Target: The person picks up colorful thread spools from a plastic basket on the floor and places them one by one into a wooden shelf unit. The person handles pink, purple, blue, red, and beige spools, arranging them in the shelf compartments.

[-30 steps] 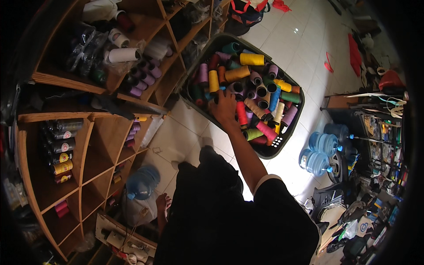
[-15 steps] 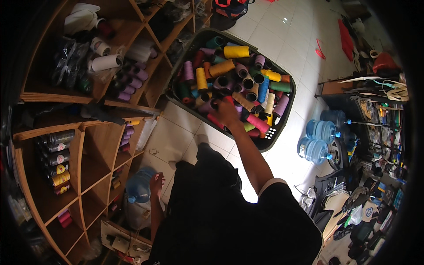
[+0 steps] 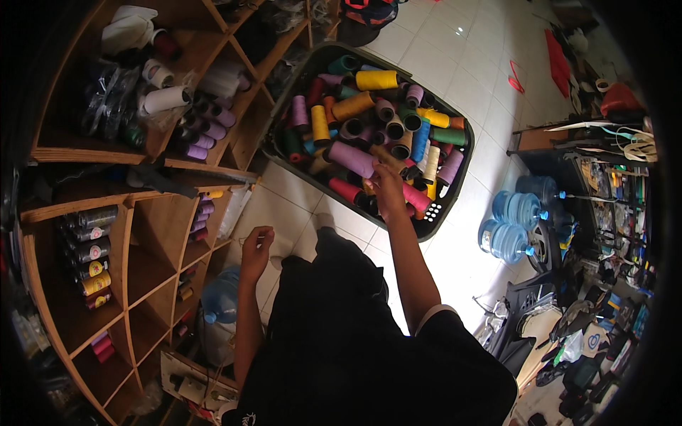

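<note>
My right hand (image 3: pixel 387 186) is closed on one end of a purple thread cone (image 3: pixel 352 159), which lies tilted over the pile in a dark basket (image 3: pixel 295 168). Around it are many thread cones, among them a yellow cone (image 3: pixel 376 79), a blue cone (image 3: pixel 420 140) and a pink-red cone (image 3: pixel 346 190). My left hand (image 3: pixel 256 248) hangs in the air left of my legs, its fingers loosely curled and apart, with nothing seen in it.
Wooden shelving (image 3: pixel 131 248) with thread cones in its compartments runs along the left. Below my left hand lies a blue water jug (image 3: pixel 222 295). More water jugs (image 3: pixel 506 241) rest on the tiled floor at right, beside cluttered shelves (image 3: pixel 614 227).
My right hand has lifted the purple cone from the pile and shifted slightly right with it. My left hand has risen away from the water jug toward the basket.
</note>
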The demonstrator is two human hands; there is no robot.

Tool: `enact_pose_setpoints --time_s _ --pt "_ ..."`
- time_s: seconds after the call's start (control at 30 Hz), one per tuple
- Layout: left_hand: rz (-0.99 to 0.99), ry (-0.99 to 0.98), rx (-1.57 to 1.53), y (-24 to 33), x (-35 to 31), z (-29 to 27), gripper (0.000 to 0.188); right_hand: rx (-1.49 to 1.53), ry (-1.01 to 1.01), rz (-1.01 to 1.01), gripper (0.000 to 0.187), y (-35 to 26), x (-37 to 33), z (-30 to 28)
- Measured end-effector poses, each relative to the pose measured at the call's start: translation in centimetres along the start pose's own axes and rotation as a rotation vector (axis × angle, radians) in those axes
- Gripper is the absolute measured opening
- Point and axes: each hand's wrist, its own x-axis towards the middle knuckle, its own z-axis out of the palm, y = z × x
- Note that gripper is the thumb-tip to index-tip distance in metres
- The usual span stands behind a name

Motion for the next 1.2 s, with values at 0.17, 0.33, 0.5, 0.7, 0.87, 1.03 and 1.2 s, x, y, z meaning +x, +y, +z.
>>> enact_pose_setpoints --time_s 0.17,0.33,0.5,0.7,0.87,1.03,1.2 --pt "0.010 -0.099 -0.027 2.4 1.5 1.8 0.023 0.245 -0.073 0.057 0.026 0.5 -0.2 1.2" --pt "0.034 -0.156 0.035 2.3 2.1 3.0 0.024 0.222 -0.115 0.050 0.027 0.1 0.9 3.7" --pt "-0.031 -0.166 0.026 2.2 1.9 3.8 0.024 -0.715 0.135 -0.502 0.030 5.1 4.9 3.4" --pt "-0.090 -0.161 0.098 0.1 1.4 2.9 0.026 -0.679 0.197 -0.528 0.022 2.4 -0.7 2.9" --pt "-0.122 -0.155 0.079 -1.1 1.1 2.0 0.028 -0.805 0.630 -0.889 0.017 -0.7 -2.3 -3.3" --pt "-0.128 -0.181 0.082 -1.4 1.6 1.6 0.031 -1.100 1.011 -0.479 0.043 -2.7 2.0 -12.1" --pt "-0.076 -0.232 0.093 -1.4 2.2 1.5 0.033 -1.314 0.937 -0.360 0.051 -3.4 3.8 -14.3"
